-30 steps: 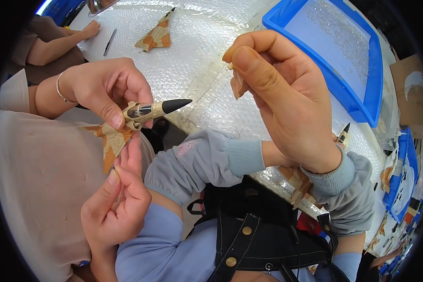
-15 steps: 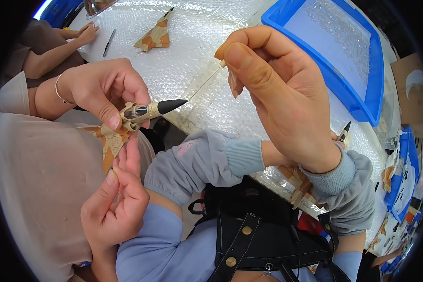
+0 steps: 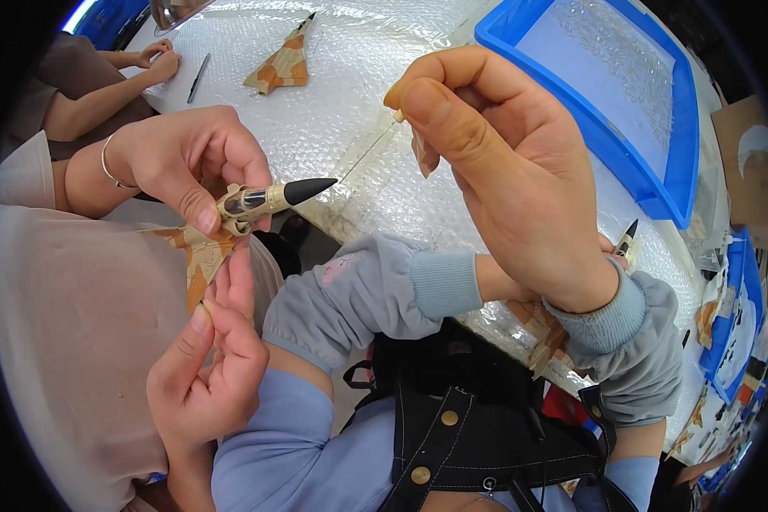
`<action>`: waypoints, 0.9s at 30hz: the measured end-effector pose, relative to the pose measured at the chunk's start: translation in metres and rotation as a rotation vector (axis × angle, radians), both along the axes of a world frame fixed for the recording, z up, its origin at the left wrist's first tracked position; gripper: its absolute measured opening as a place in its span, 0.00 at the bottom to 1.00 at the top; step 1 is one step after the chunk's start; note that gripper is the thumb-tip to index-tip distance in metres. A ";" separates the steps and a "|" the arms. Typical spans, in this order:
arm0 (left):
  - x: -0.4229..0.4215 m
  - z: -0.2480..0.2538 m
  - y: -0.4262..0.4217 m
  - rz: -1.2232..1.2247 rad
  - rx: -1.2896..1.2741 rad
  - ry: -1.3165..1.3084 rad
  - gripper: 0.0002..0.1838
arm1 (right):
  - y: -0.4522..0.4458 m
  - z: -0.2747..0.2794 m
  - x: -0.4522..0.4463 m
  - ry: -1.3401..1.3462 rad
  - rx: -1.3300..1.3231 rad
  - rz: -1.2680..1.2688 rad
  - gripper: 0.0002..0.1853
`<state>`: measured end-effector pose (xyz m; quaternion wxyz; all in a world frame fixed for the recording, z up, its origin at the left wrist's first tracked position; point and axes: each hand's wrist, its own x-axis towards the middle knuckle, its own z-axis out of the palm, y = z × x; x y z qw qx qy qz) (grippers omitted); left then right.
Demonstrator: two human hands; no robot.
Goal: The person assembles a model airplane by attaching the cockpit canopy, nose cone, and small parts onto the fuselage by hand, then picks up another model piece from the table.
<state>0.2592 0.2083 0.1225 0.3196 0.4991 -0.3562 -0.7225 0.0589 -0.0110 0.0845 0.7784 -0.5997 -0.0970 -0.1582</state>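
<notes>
My right hand [image 3: 508, 162] is closed, pinching a small cream piece [image 3: 398, 116] between thumb and fingers. From it a thin straight rod slants down to the black nose of a co-worker's camouflaged model jet [image 3: 252, 200]; whether it touches cannot be made out. A pointed tan bit [image 3: 425, 155] shows under my fingers. Behind my right wrist, my left hand [image 3: 502, 280] is mostly hidden, a fingertip beside the black nose of another camouflaged model jet [image 3: 533, 328], which it appears to grip. The co-worker's bare hands [image 3: 200, 166] are around the first jet.
Another camouflaged jet [image 3: 283, 66] lies on the bubble-wrapped table [image 3: 350, 77], near a pen [image 3: 199, 78]. At upper right stands a blue tray [image 3: 572, 111] holding small clear parts. A smaller blue tray [image 3: 734, 316] is at far right. Another person's hands [image 3: 164, 61] rest at upper left.
My right hand has shifted slightly left and up, bringing the rod's lower end near the nose of the co-worker's jet. That jet has moved slightly left. The other person's hands have come together.
</notes>
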 end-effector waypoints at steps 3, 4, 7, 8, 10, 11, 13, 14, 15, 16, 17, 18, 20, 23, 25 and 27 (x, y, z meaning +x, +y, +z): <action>0.002 -0.003 -0.001 0.003 -0.001 0.043 0.26 | 0.001 0.000 0.000 -0.002 0.007 -0.006 0.13; 0.002 -0.003 -0.001 -0.001 -0.012 0.051 0.26 | 0.001 0.000 0.001 -0.002 0.010 -0.008 0.13; 0.000 0.001 -0.002 -0.033 -0.036 0.006 0.25 | 0.001 -0.001 0.002 -0.004 0.010 -0.006 0.13; 0.001 0.004 -0.002 -0.047 -0.027 0.001 0.24 | 0.001 -0.001 0.002 -0.004 0.006 -0.011 0.13; -0.010 -0.001 -0.014 -0.056 -0.041 -0.003 0.23 | 0.002 0.000 0.002 -0.004 -0.001 -0.022 0.13; -0.019 -0.002 -0.020 -0.054 -0.060 -0.003 0.22 | 0.001 -0.001 0.002 -0.002 0.000 -0.018 0.13; -0.040 -0.015 -0.042 -0.015 -0.112 0.008 0.21 | 0.000 -0.001 0.002 0.002 0.003 -0.009 0.13; -0.055 -0.022 -0.056 0.013 -0.147 0.017 0.21 | 0.000 -0.001 0.002 0.002 0.004 -0.011 0.13; -0.071 -0.032 -0.071 0.046 -0.183 0.023 0.20 | 0.000 -0.001 0.002 0.003 0.004 -0.012 0.13; -0.090 -0.041 -0.088 0.083 -0.224 0.034 0.20 | 0.000 -0.001 0.002 0.003 0.005 -0.014 0.13; -0.108 -0.051 -0.106 0.121 -0.263 0.047 0.19 | 0.000 -0.001 0.002 0.004 0.008 -0.012 0.13; -0.126 -0.060 -0.123 0.162 -0.300 0.054 0.19 | 0.000 -0.001 0.002 0.005 0.012 -0.011 0.13; -0.161 -0.076 -0.155 0.238 -0.361 0.053 0.18 | 0.000 0.000 0.001 0.012 0.023 -0.013 0.12; -0.202 -0.091 -0.194 0.332 -0.439 0.032 0.17 | -0.005 0.004 0.000 0.012 0.049 -0.021 0.12; -0.216 -0.097 -0.205 0.387 -0.478 -0.010 0.17 | -0.012 0.008 -0.002 -0.009 0.061 -0.040 0.11; -0.224 -0.102 -0.212 0.418 -0.502 -0.044 0.17 | -0.025 0.034 -0.018 0.155 0.136 -0.055 0.09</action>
